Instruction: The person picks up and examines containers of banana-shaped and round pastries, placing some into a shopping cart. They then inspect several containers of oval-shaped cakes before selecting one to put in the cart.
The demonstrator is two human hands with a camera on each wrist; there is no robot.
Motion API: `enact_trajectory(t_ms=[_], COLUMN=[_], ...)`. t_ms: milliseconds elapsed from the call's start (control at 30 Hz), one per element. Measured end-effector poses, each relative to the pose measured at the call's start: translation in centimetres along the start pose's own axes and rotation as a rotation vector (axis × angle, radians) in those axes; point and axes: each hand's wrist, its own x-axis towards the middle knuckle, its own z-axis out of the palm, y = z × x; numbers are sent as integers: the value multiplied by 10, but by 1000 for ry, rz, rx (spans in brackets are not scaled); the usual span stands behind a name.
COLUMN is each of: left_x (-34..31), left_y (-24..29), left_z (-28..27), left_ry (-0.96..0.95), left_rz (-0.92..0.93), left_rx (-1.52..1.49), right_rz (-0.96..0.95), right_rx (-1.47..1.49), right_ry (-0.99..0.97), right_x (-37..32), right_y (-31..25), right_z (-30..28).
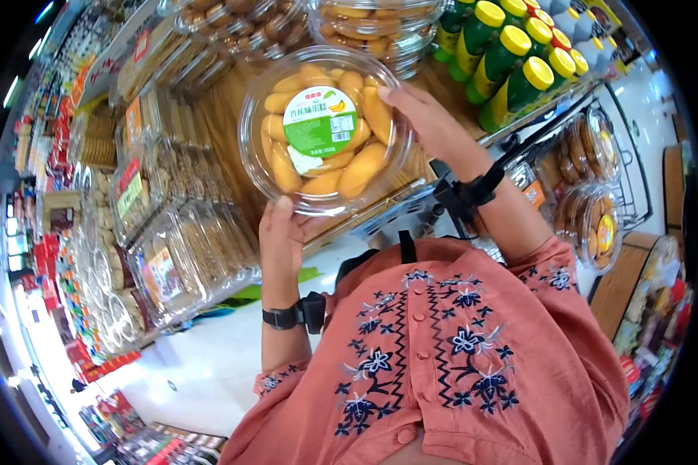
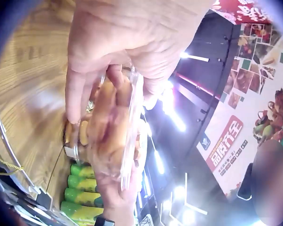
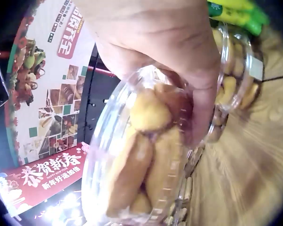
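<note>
A round clear plastic box of banana-shaped cakes, with a green and white label on its lid, is held above a wooden display table. My left hand grips its near left edge, thumb on the lid side. On the far right side, my right hand holds the rim, its thumb over the lid edge. The left wrist view shows the left hand with its fingers around the box wall. Long golden cakes press against the clear wall beneath the right hand in the right wrist view.
Stacked boxes of similar cakes stand at the back, beside green bottles with yellow caps. Packs of flat biscuits line the left side. More round boxes sit lower at the right, near a black wire frame.
</note>
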Motion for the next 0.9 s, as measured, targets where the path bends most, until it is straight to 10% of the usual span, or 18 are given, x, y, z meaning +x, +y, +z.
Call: enact_trajectory(t_ms=[467, 900], left_x=[11, 14], left_y=[27, 20], left_z=[45, 73], left_ry=[-359, -221], left_rz=[-66, 18], left_rx=[24, -84], right_rz=[23, -14], right_rx=[-84, -42], right_ry=[-229, -173], right_x=[-18, -28], right_y=[-64, -55], right_z=[-45, -64])
